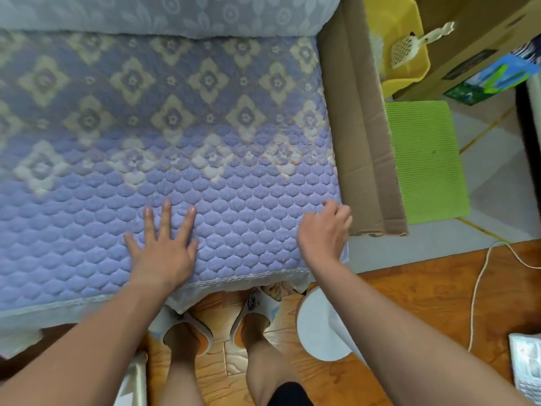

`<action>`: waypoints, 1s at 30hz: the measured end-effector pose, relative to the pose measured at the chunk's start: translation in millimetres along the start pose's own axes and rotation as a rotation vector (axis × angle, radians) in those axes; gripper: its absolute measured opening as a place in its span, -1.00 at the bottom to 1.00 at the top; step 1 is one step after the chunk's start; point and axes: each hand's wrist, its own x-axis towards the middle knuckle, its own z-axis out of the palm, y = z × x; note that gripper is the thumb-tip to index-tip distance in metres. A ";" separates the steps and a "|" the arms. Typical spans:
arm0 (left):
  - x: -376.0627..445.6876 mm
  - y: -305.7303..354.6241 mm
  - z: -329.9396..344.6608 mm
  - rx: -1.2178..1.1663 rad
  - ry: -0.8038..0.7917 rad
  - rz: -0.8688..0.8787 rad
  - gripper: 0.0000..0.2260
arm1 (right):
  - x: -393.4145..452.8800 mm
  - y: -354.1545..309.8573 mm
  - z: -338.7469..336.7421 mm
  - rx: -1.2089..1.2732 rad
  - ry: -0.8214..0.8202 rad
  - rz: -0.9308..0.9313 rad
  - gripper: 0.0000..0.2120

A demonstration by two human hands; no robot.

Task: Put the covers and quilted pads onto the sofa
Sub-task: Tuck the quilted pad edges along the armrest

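Lavender quilted pad [181, 136] with cream flowers; left hand [164, 247] pressed flat, right hand [323, 230] pinching its edge.

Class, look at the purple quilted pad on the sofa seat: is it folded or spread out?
Spread out. The pad lies flat across the seat to its right edge, the left hand flat on it and the right hand gripping its corner.
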 end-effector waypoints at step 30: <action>-154.7 -290.8 103.2 -1.819 0.057 -0.991 -0.73 | -335.8 -336.4 236.1 -0.706 -0.396 -2.072 -0.47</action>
